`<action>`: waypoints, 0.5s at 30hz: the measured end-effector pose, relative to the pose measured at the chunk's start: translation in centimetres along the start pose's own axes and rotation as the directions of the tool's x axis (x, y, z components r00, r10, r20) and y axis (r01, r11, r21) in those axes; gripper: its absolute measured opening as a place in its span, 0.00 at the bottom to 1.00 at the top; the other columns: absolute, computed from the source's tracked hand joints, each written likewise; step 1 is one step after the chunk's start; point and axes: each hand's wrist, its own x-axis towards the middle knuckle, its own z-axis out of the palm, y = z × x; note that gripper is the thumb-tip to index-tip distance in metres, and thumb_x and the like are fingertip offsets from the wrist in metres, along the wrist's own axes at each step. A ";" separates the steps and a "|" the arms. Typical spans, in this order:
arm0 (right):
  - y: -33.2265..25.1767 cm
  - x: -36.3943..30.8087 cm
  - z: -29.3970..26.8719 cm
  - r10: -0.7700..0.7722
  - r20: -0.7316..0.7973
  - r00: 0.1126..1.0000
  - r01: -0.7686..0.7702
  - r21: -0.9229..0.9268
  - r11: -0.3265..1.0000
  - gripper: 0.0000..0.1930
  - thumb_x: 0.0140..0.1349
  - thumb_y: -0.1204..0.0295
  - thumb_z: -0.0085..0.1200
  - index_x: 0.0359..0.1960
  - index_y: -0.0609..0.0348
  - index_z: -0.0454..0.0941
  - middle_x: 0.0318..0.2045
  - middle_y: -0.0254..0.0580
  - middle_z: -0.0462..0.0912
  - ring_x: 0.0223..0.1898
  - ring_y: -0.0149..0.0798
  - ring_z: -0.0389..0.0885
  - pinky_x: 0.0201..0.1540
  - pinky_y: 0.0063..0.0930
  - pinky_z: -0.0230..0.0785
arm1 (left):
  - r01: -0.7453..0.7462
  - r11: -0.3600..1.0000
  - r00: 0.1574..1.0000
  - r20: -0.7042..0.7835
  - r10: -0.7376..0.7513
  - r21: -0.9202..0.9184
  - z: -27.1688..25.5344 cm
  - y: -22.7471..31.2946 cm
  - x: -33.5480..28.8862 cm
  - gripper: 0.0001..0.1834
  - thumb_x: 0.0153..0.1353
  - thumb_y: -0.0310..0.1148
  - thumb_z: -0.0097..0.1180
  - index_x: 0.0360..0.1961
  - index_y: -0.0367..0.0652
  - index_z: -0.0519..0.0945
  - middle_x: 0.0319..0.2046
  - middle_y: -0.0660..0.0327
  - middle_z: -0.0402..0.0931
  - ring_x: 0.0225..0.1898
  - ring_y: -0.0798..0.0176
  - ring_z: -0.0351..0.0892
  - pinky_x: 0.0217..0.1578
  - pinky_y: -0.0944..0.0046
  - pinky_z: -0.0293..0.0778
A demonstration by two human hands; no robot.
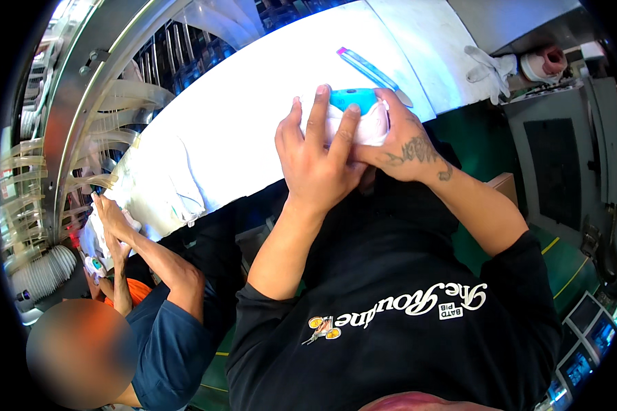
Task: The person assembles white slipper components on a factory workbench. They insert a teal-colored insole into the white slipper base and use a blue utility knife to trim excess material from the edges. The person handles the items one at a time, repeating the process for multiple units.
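Observation:
Over the front edge of the white-covered table (253, 109), both my hands are on a rounded blue piece (349, 100) partly wrapped in soft white-pink material (371, 126). My left hand (319, 147) lies on its near left side, with bent fingers spread over the wrapping. From the right, my right hand (401, 140) grips it, thumb side toward the table. My palms hide its underside, and its exact kind cannot be made out. Just beyond it lies a slim blue tool (367, 67) with a pink end.
A white glove (490, 72) and a white roll with a reddish inside (544, 64) sit at the far right. White cloth (175, 181) lies on the table's left part. Left of me a co-worker's hands (115, 222) work at the table end, near machinery with clear tubes (127, 96).

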 end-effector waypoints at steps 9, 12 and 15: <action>0.1 0.4 -3.1 -0.251 0.189 0.949 0.162 0.391 0.906 0.45 0.66 0.54 0.73 0.79 0.62 0.66 0.65 0.53 0.79 0.66 0.44 0.80 0.68 0.39 0.74 | -0.020 0.958 0.998 -0.062 0.002 -0.286 -2.3 -1.1 0.7 0.51 0.39 0.39 0.87 0.71 0.50 0.80 0.76 0.37 0.68 0.74 0.32 0.72 0.70 0.38 0.71; 0.4 0.4 -4.1 -0.595 0.059 0.801 0.529 0.394 0.752 0.36 0.75 0.53 0.62 0.80 0.53 0.68 0.66 0.52 0.76 0.64 0.47 0.79 0.67 0.39 0.74 | -0.111 0.848 0.990 -0.131 0.049 -0.518 -3.3 -1.4 0.9 0.63 0.44 0.45 0.85 0.81 0.45 0.66 0.79 0.32 0.60 0.80 0.32 0.63 0.77 0.39 0.63; -0.3 1.0 -1.2 -0.596 0.089 0.798 0.502 0.451 0.738 0.43 0.76 0.47 0.51 0.85 0.57 0.57 0.79 0.51 0.65 0.80 0.49 0.63 0.82 0.47 0.54 | 0.004 0.732 0.999 0.031 0.024 -0.682 -3.6 -1.6 0.2 0.69 0.49 0.51 0.80 0.87 0.40 0.53 0.84 0.32 0.48 0.84 0.33 0.54 0.80 0.40 0.54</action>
